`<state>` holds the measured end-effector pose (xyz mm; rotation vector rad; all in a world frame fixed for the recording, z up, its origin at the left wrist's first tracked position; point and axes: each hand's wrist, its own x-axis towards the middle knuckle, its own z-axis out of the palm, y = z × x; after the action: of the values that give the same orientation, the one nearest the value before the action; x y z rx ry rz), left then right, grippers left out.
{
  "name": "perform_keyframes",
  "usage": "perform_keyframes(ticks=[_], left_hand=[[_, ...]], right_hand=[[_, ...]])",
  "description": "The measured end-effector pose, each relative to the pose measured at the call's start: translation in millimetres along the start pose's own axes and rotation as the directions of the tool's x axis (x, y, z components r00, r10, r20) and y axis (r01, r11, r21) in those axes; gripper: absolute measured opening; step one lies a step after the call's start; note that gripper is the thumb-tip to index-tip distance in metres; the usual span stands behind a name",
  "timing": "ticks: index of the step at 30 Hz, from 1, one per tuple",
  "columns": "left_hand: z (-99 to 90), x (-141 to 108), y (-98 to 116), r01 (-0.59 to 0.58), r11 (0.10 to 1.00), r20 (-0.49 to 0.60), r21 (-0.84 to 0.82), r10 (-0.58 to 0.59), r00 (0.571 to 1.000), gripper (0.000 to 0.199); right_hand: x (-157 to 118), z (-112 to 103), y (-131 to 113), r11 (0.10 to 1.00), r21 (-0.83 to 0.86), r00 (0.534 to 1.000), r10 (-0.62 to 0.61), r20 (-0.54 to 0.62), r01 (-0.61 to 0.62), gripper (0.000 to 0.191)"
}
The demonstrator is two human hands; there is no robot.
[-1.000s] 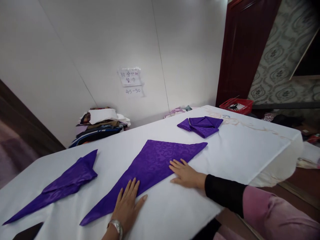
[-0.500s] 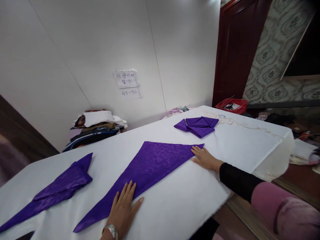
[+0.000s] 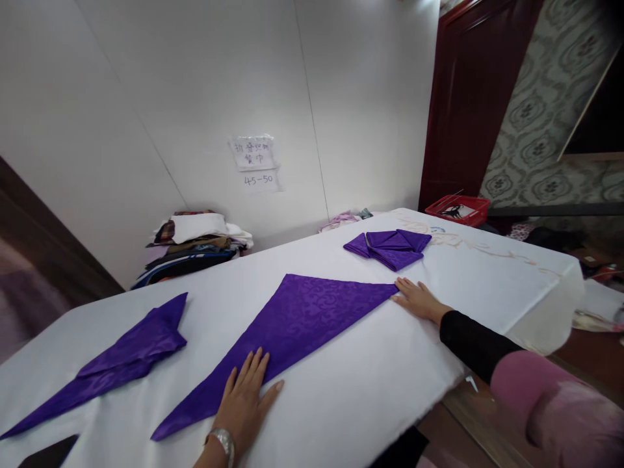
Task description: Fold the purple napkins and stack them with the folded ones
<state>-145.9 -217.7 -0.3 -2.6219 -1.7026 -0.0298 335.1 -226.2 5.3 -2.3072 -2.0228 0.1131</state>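
A purple patterned napkin, folded into a large triangle, lies flat on the white-covered table. My left hand rests palm down on its near left part, fingers spread. At the napkin's right tip, my right hand lies flat with its fingertips touching the point. To the left is another purple napkin, loosely folded into a long, pointed shape. Beyond my right hand sit several folded purple napkins.
A stack of folded clothes stands by the wall behind the table. A red basket holding a black item is at the far right corner. At the lower left lies a dark flat object. Paper signs hang on the wall.
My right hand has slid outward to the right, to the very tip of the triangle. My left hand stays on the napkin. The view has shifted slightly.
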Motion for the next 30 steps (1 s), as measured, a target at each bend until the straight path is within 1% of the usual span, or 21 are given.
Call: perform_keyframes(ticks=[2, 4, 5, 7, 9, 11, 13, 15, 16, 17, 18, 20, 23, 26, 30], left_hand=[[1.0, -0.1, -0.3, -0.003, 1.000, -0.013, -0.014, 0.003, 1.000, 0.066], [0.6, -0.5, 0.1, -0.008, 0.999, -0.029, -0.034, 0.007, 1.000, 0.065], [-0.5, -1.0, 0.9, -0.009, 0.999, -0.034, -0.044, 0.007, 0.999, 0.065], [-5.1, -3.1, 3.7, -0.001, 0.998, -0.020, -0.063, 0.000, 1.000, 0.066], [-11.9, -6.6, 8.0, 0.020, 0.996, 0.022, -0.087, -0.018, 1.000, 0.069], [-18.5, -10.7, 12.5, 0.035, 0.992, 0.061, -0.119, -0.028, 0.998, 0.071], [-22.7, -14.4, 16.1, 0.031, 0.987, 0.063, -0.160, -0.021, 0.998, 0.072], [-23.6, -17.4, 18.0, 0.026, 0.981, 0.048, -0.194, -0.017, 0.999, 0.072], [-22.9, -18.7, 18.5, 0.022, 0.977, 0.042, -0.210, -0.014, 0.999, 0.072], [-21.8, -19.9, 18.8, 0.021, 0.975, 0.031, -0.221, -0.015, 0.999, 0.072], [-20.5, -21.0, 19.0, 0.018, 0.974, 0.017, -0.228, -0.014, 1.000, 0.073], [-17.8, -22.7, 19.3, 0.015, 0.972, -0.007, -0.235, -0.017, 1.000, 0.074], [-15.6, -24.0, 20.0, 0.008, 0.970, -0.022, -0.244, -0.014, 1.000, 0.075], [-16.1, -24.4, 21.0, 0.007, 0.967, -0.022, -0.255, -0.013, 1.000, 0.077], [-18.1, -25.4, 22.1, 0.015, 0.964, -0.016, -0.266, -0.020, 1.000, 0.077]], right_hand=[[-0.2, -1.8, -2.3, 0.999, -0.023, 0.999, 0.040, -0.028, -0.041, 0.068], [-0.6, -3.6, -12.5, 0.999, -0.044, 0.996, 0.026, -0.085, -0.030, 0.067], [-1.2, -4.2, -21.5, 0.999, -0.048, 0.994, -0.008, -0.113, 0.002, 0.067], [-3.3, -4.4, -48.0, 0.992, -0.033, 0.983, -0.121, -0.136, 0.118, 0.069], [-7.4, -2.3, -83.5, 0.962, 0.019, 0.958, -0.268, -0.106, 0.271, 0.070], [-13.5, 2.5, -122.9, 0.899, 0.083, 0.903, -0.426, -0.060, 0.430, 0.069], [-20.0, 9.6, -160.0, 0.811, 0.142, 0.821, -0.571, -0.022, 0.567, 0.067], [-24.8, 18.3, -190.2, 0.727, 0.186, 0.741, -0.672, -0.003, 0.660, 0.065], [-26.1, 23.0, -201.8, 0.697, 0.201, 0.711, -0.703, 0.003, 0.689, 0.065], [-26.7, 27.7, -210.8, 0.676, 0.211, 0.690, -0.723, 0.006, 0.706, 0.065], [-26.7, 32.3, -217.1, 0.664, 0.215, 0.679, -0.734, 0.006, 0.716, 0.065], [-25.6, 40.3, -222.9, 0.656, 0.210, 0.671, -0.742, -0.001, 0.725, 0.066], [-24.1, 48.0, -221.1, 0.663, 0.182, 0.675, -0.737, -0.011, 0.726, 0.067], [-24.2, 51.3, -217.5, 0.673, 0.159, 0.683, -0.731, -0.006, 0.722, 0.067], [-23.7, 54.6, -216.6, 0.669, 0.147, 0.679, -0.734, -0.027, 0.729, 0.066]])
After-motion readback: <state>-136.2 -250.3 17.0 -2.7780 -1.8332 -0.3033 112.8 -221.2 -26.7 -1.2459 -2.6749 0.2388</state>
